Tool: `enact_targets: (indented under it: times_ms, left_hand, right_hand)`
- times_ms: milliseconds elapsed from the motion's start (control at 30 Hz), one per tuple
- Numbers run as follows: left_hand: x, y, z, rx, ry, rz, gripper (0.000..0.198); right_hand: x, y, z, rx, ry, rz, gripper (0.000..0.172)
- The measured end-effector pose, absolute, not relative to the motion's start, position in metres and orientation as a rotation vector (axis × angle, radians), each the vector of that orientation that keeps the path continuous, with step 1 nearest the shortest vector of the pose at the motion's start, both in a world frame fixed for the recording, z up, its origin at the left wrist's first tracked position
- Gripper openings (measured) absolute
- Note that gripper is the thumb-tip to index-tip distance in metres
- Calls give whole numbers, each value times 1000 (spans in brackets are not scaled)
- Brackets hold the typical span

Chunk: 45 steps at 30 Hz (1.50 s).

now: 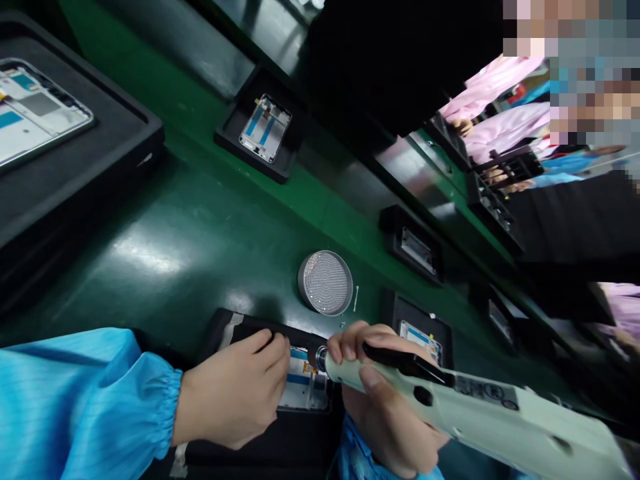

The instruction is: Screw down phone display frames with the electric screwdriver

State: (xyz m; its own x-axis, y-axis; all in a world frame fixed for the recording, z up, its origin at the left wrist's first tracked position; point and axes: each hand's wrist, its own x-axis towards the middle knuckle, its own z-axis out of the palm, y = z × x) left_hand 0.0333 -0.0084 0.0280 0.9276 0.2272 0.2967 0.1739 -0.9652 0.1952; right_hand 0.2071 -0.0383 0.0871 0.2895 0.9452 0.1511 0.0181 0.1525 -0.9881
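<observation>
Grey dish [327, 283] beyond the partly hidden phone panel [300, 395]

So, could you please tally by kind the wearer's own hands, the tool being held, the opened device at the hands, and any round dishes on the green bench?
Left hand and right hand: 2
Pale green tool: 1
Opened device: 1
Round grey dish: 1
Total: 5

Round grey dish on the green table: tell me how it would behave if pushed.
The round grey dish would probably slide rather than tip, being low and wide. The green table looks glossy, so the dish may skid easily.
</observation>
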Motion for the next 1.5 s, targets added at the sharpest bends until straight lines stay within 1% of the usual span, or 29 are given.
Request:
enact_targets:
  times_ms: [333, 500, 633, 967, 1033, 1133, 1233, 1300, 1367, 1500]
  left_hand:
    - [33, -9, 29, 2912, 321, 489, 45]
    - [34, -9, 28, 2899, 324, 511, 44]
    - [34, -10, 27, 2880, 338, 517, 43]
    - [33, -6, 27, 2898, 351, 494, 50]
    - [32, -5, 27, 2907, 348, 490, 51]
    - [31, -5, 30, 2916, 353, 478, 51]
    - [31, -7, 41, 3006, 323, 551, 41]
    - [31, -8, 52, 3079, 254, 639, 34]
    - [32, -7, 64, 3094, 161, 686, 32]
    - [33, -3, 80, 2982, 30, 623, 29]
  right_hand:
    - [209, -38, 84, -1210, -1079, 872, 21]
    - [208, -38, 82, -1217, -1079, 881, 13]
    - [209, -38, 81, -1206, -1067, 889, 10]
    - [208, -34, 78, -1154, -1060, 898, 12]
    - [215, -33, 84, -1139, -1021, 864, 15]
    - [235, -32, 102, -1130, -902, 701, 18]
    - [258, -34, 122, -1125, -791, 543, 18]
    - [268, -34, 131, -1128, -727, 501, 17]
    - [273, -34, 136, -1120, -670, 485, 16]
    - [274, -36, 141, -1079, -663, 465, 16]
